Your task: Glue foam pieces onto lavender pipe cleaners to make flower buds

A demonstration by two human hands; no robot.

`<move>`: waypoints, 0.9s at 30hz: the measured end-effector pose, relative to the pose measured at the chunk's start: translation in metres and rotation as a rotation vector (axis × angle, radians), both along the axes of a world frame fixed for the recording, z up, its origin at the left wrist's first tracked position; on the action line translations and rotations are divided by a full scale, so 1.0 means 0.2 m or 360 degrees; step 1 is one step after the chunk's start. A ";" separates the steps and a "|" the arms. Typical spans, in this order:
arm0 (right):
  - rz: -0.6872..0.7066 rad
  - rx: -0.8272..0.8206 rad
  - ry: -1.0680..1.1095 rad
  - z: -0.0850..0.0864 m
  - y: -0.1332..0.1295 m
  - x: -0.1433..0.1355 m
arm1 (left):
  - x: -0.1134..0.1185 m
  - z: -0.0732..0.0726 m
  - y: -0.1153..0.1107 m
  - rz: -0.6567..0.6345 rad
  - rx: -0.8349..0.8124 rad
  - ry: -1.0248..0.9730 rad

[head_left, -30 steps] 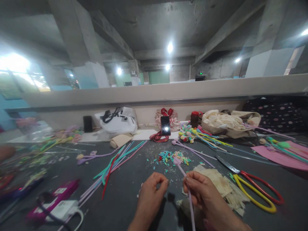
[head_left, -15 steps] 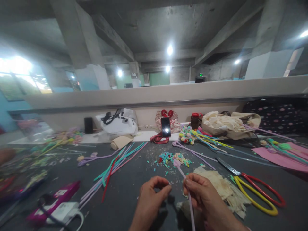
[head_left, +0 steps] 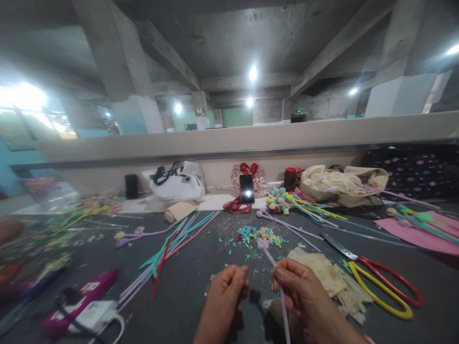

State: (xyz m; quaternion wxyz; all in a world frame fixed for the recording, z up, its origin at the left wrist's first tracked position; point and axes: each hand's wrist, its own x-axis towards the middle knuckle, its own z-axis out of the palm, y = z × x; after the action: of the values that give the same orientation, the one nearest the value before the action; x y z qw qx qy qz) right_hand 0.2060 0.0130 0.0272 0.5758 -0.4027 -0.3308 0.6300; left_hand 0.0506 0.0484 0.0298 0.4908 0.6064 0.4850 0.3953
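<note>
My right hand (head_left: 299, 289) grips a pale purple stem (head_left: 282, 298) between thumb and fingers; the stem slants up and left to a small pinkish-purple tip (head_left: 263, 244). Left of it, my left hand (head_left: 225, 296) is closed, thumb against the bent fingers, apart from the stem. What it holds, if anything, is too small to make out. Beyond both hands lies a pile of small blue, pink and yellow cut pieces (head_left: 251, 235). Beige cloth scraps (head_left: 324, 274) lie beside my right hand.
Large scissors (head_left: 353, 258) with red and yellow handles lie at the right. Coloured stems (head_left: 172, 246) lie left of centre, near a magenta object (head_left: 86, 296). A phone (head_left: 247, 188) stands at the back. Part of another person's hand (head_left: 10, 231) shows at the left edge.
My left hand has moved slightly left, and its thumb and fingers have closed together. My right hand and the stem have barely moved.
</note>
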 end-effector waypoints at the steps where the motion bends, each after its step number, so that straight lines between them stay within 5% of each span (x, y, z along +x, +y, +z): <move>1: 0.0001 0.0007 0.0005 0.00 0.00 0.00 | 0.00 0.00 0.00 -0.0036 -0.0026 -0.0022; 14: -0.0018 0.0019 -0.0010 0.00 0.00 -0.01 | 0.02 0.02 -0.02 -0.0102 -0.0095 -0.0005; 27: 0.0036 0.0010 0.0104 -0.02 0.00 0.00 | 0.00 0.00 0.00 0.0074 -0.0056 -0.0213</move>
State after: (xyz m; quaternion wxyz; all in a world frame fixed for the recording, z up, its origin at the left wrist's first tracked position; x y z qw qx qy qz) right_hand 0.2065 0.0129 0.0227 0.5805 -0.3762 -0.3183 0.6482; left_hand 0.0499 0.0478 0.0295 0.5233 0.5584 0.4719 0.4378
